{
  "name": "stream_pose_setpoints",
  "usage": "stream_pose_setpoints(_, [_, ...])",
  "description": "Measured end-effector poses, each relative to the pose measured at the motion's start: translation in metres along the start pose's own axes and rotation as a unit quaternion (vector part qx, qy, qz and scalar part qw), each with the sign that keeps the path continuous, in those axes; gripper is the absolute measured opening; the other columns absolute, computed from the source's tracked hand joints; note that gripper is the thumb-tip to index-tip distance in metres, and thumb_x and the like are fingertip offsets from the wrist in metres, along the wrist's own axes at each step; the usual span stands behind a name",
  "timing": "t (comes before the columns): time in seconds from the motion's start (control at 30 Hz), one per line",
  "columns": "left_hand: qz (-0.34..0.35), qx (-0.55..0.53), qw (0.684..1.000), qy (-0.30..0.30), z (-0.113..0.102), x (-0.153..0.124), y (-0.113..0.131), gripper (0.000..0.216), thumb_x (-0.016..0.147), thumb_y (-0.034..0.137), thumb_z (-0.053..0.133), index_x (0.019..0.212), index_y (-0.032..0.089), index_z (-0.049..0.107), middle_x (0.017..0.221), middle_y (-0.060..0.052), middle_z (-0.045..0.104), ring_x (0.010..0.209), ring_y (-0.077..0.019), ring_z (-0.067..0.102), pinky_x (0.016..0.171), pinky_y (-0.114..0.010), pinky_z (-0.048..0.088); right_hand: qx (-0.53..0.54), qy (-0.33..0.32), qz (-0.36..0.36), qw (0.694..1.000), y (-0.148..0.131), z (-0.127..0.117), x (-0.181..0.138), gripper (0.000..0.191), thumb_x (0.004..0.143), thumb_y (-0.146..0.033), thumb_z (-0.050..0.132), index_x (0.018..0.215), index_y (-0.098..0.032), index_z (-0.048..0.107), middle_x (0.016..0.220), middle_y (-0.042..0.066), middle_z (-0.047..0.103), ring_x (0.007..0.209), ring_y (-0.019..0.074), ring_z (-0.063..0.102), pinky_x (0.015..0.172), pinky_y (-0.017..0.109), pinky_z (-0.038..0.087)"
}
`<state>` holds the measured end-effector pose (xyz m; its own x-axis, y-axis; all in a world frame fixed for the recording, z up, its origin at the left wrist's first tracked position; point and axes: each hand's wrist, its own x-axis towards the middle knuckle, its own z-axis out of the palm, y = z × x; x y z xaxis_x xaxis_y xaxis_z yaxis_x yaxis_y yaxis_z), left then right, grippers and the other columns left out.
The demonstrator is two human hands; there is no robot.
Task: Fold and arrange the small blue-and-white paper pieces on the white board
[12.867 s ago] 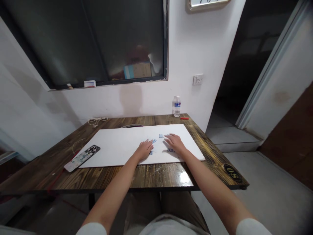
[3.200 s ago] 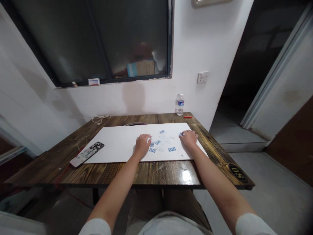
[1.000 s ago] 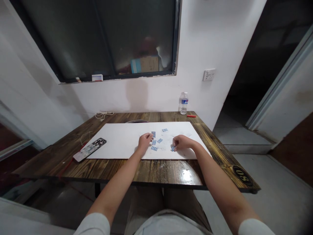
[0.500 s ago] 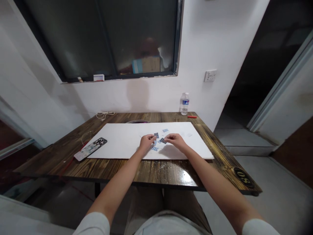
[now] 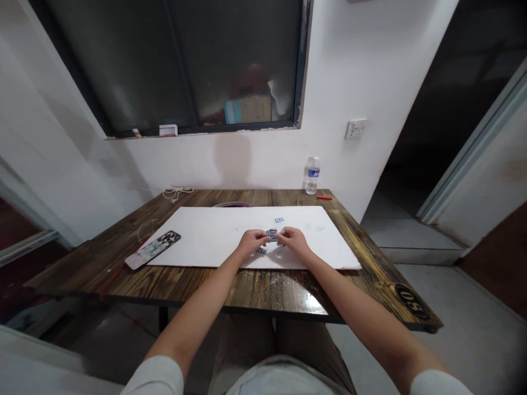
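Observation:
My left hand (image 5: 251,243) and my right hand (image 5: 293,240) meet over the middle of a white board (image 5: 206,236). Thumb and fingers of each are pinched on small dark-and-blue striped pieces (image 5: 272,234), held close together between the fingertips. Which piece belongs to which hand, and whether they touch, I cannot tell. A blue-and-white striped piece (image 5: 279,220) lies flat on the board beyond my fingers. Another striped piece (image 5: 262,250) lies nearer me, partly covered by my left hand.
The board rests on a dark wooden table (image 5: 263,285). A phone (image 5: 153,250) overlaps its left edge. Toward the wall are a water bottle (image 5: 312,175), a red pen-like stick (image 5: 324,198) and a coiled white cable (image 5: 177,192). A round 80 plaque (image 5: 411,300) marks the near right corner.
My hands have come together, bringing the dark striped pieces, held apart before, side by side between my fingertips. The pieces lying on the board seem unmoved.

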<state>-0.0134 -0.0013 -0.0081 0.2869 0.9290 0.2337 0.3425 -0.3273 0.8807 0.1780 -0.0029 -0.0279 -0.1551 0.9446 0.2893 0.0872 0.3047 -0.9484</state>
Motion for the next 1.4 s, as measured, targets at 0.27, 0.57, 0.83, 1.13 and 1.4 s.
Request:
stream_pose_setpoints(0.27, [0.005, -0.032, 0.997, 0.064, 0.001, 0.003, -0.002, 0.034, 0.072, 0.050, 0.067, 0.071, 0.017, 0.063, 0.069, -0.003, 0.068, 0.066, -0.0166, 0.062, 0.059, -0.025, 0.045, -0.166, -0.009, -0.096, 0.981, -0.003, 0.001, -0.004, 0.033, 0.083, -0.052, 0.064, 0.089, -0.020, 0.069, 0.072, 0.004, 0.068, 0.066, 0.0175, 0.058, 0.065, 0.030, 0.045])
stream_pose_setpoints(0.57, [-0.039, -0.072, 0.984, 0.157, -0.001, 0.010, -0.013, 0.031, 0.072, 0.047, 0.066, 0.078, 0.017, 0.061, 0.070, -0.004, 0.069, 0.059, -0.0144, 0.062, 0.052, -0.023, 0.046, -0.437, -0.161, -0.266, 0.844, -0.008, 0.015, -0.016, 0.032, 0.082, -0.050, 0.069, 0.103, -0.026, 0.075, 0.108, 0.010, 0.067, 0.103, 0.0265, 0.051, 0.083, 0.037, 0.039])
stream_pose_setpoints(0.83, [-0.077, -0.076, 0.982, 0.157, 0.000, 0.008, -0.013, 0.032, 0.073, 0.047, 0.064, 0.084, 0.018, 0.061, 0.078, -0.005, 0.069, 0.064, -0.0151, 0.061, 0.040, -0.018, 0.043, -0.332, -0.297, -0.346, 0.825, -0.016, 0.008, -0.013, 0.041, 0.074, -0.055, 0.074, 0.099, -0.022, 0.074, 0.106, 0.008, 0.070, 0.100, 0.0231, 0.055, 0.090, 0.036, 0.042])
stream_pose_setpoints(1.13, [-0.065, -0.069, 0.981, 0.168, 0.000, 0.008, -0.014, 0.031, 0.074, 0.046, 0.063, 0.084, 0.017, 0.062, 0.076, -0.005, 0.070, 0.062, -0.0145, 0.060, 0.042, -0.018, 0.041, -0.319, -0.280, -0.380, 0.822, -0.009, 0.018, -0.015, 0.005, 0.076, -0.025, 0.071, 0.080, -0.021, 0.071, 0.086, 0.004, 0.068, 0.081, 0.0170, 0.059, 0.081, 0.031, 0.044])
stream_pose_setpoints(1.4, [-0.042, -0.068, 0.982, 0.170, -0.001, 0.011, -0.020, 0.028, 0.074, 0.044, 0.065, 0.080, 0.017, 0.063, 0.071, -0.004, 0.070, 0.056, -0.0125, 0.059, 0.047, -0.019, 0.042, -0.224, -0.287, -0.322, 0.874, -0.013, 0.017, -0.018, 0.024, 0.087, -0.035, 0.062, 0.070, -0.019, 0.069, 0.072, 0.003, 0.064, 0.064, 0.0128, 0.057, 0.063, 0.024, 0.044])
